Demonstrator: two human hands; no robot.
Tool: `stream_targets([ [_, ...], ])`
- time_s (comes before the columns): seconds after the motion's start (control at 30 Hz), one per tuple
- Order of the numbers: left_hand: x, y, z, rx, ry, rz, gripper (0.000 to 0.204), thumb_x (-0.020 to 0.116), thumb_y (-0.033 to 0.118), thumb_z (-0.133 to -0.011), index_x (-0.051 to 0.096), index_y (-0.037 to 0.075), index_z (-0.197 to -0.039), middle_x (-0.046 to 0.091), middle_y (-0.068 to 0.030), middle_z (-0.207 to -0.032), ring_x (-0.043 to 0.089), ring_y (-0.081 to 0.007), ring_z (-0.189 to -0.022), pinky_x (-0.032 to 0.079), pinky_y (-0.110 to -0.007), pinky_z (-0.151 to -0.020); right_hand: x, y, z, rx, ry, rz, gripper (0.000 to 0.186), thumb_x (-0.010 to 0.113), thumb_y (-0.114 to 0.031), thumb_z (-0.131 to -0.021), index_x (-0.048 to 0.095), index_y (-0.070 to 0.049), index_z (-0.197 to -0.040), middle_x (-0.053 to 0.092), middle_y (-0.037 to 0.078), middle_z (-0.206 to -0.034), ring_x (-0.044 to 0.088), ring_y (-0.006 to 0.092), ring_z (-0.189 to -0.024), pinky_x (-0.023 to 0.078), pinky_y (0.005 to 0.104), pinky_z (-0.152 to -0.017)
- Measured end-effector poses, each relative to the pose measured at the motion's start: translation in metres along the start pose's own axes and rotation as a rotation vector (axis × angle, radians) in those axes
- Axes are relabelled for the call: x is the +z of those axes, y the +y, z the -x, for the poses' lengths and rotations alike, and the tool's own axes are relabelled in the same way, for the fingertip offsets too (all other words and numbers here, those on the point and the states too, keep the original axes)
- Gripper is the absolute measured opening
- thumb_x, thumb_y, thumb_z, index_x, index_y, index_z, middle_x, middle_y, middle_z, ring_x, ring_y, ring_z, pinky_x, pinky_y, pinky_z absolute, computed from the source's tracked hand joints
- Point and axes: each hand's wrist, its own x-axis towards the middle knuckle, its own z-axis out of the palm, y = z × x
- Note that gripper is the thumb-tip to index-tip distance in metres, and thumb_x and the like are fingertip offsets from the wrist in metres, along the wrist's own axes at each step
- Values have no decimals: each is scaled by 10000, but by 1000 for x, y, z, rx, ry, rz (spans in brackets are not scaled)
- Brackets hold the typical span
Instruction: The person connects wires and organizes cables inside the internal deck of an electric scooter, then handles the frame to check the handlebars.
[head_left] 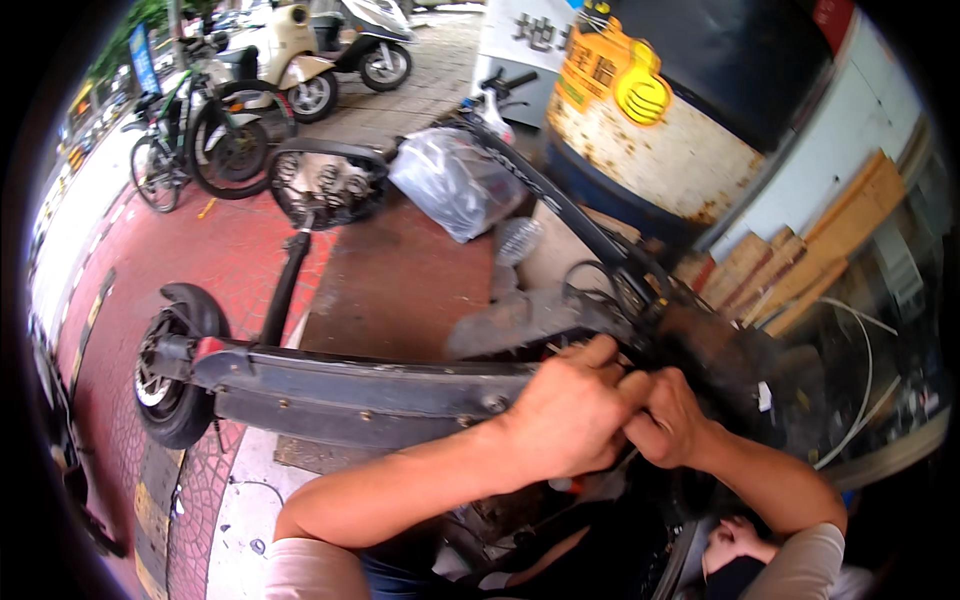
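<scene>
An electric scooter [375,385] with a black deck extends from the left toward my hands, apparently on its side. Its rear wheel [180,370] is at the left, and its seat [327,183] shows springs underneath. The black stem [560,205] runs away to the handlebar [510,85]. At the deck's front end, my left hand [575,410] is closed, fingers curled. Right against it, my right hand [672,415] is closed too. Whatever they pinch is hidden by the fingers. Dark parts and cables [625,285] lie just beyond them.
A clear plastic bag [455,180] rests on a brown board [400,275] beyond the deck. Behind stands a rusty drum [650,140]; wood planks [835,235] lean at the right. Another person's hand [735,545] shows at lower right. Bicycles [215,130] and motor scooters [310,75] stand far left.
</scene>
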Motion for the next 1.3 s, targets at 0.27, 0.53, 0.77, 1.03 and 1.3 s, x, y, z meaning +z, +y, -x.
stream_targets([
  [0.27, 7, -1, -4, 43, -27, 27, 342, 808, 105, -616, 654, 48, -917, 657, -99, -797, 633, -335, -907, 557, -450, -782, -22, 5, -13, -51, -244, -19, 294, 607, -244, -837, 605, -10, -658, 636, 239, -659, 624, 461, -605, 494, 525, -586],
  [0.53, 7, 0, -5, 52, -4, -28, 318, 814, 117, -611, 635, 60, -868, 651, -99, -785, 641, -330, -920, 569, -448, -768, -19, 5, -13, -55, -219, 65, 358, 609, -286, -853, 607, -11, -623, 636, 255, -654, 637, 476, -609, 507, 538, -601],
  [0.77, 13, -3, 1, 77, 33, -35, 270, 793, 121, -641, 630, 54, -846, 653, -100, -811, 640, -336, -944, 578, -449, -789, -19, 22, 19, 167, -28, -248, 278, 560, -223, -894, 592, 12, -749, 604, 172, -645, 574, 271, -561, 463, 407, -580],
  [1.03, 6, 8, -5, 10, 21, -26, 271, 805, 21, -673, 617, 52, -866, 692, -142, -959, 686, -357, -999, 597, -435, -805, -16, 27, 37, 165, 144, -860, 187, 604, 3, -926, 617, -27, -1111, 571, -28, -935, 523, 44, -848, 439, 236, -740],
  [1.3, -9, 15, -1, 50, -60, -128, 359, 809, -21, -709, 681, 50, -1037, 692, -108, -1092, 643, -384, -1184, 565, -476, -977, 39, 29, 25, -108, 641, -909, 311, 611, 46, -965, 661, 30, -1271, 591, 66, -1237, 587, 101, -1074, 489, 256, -935],
])
